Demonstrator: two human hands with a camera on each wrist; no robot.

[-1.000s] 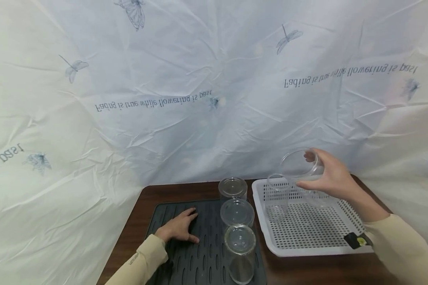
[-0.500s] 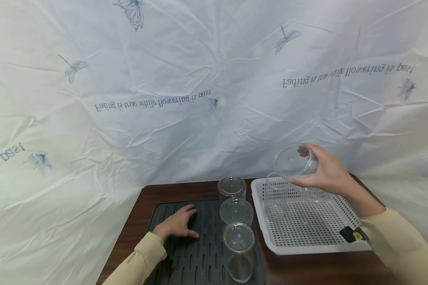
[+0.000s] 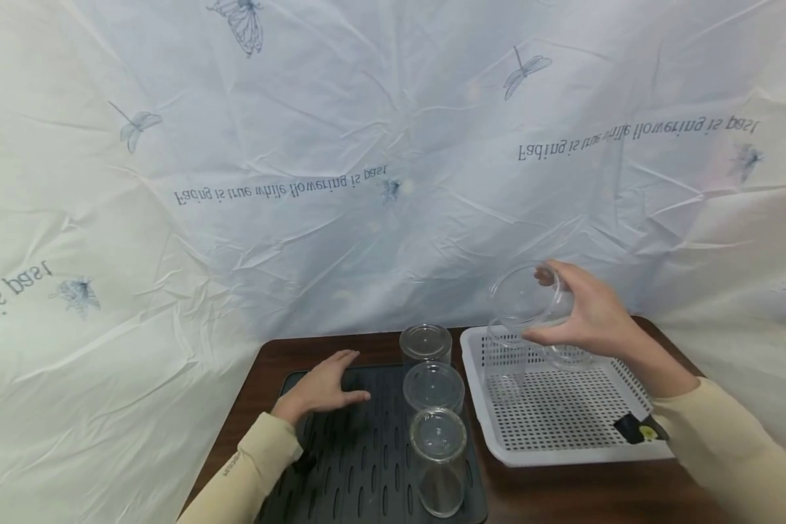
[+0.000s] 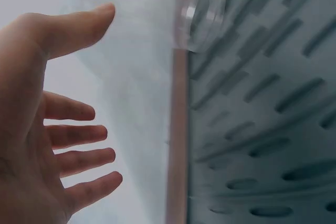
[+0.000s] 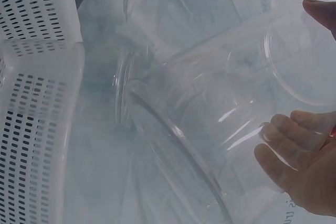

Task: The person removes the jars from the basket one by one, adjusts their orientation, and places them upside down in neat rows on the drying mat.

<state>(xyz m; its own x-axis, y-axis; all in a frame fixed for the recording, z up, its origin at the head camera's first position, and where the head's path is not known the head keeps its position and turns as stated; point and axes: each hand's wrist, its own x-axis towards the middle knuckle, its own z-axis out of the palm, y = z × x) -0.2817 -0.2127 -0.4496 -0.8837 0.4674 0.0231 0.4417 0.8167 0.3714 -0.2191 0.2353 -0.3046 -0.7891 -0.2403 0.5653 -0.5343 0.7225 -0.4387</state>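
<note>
My right hand (image 3: 592, 313) grips a wide clear cup (image 5: 210, 103) and holds it tilted above the white basket. Its fingers and thumb lie round the cup's side. Inside that basket stands a narrower clear glass (image 3: 506, 371), just below and left of the held cup. My left hand (image 3: 317, 386) hovers over the dark ridged drying mat (image 3: 347, 473), fingers extended, thumb apart, holding nothing; its palm shows in the left wrist view. Along the mat's right side runs a row of upside-down clear vessels: a tall front glass (image 3: 440, 473), a middle one (image 3: 434, 389) and a back one (image 3: 426, 343).
The white perforated basket (image 3: 583, 458) sits right of the mat on a brown wooden table (image 3: 524, 495). A pale printed sheet (image 3: 340, 240) hangs close behind the table's back edge. A dark strap with a yellow dot (image 3: 635, 429) is at my right sleeve.
My right hand has moved left with the cup, toward the mat. The left hand has lifted and shifted farther back over the mat. The row of glasses stays put.
</note>
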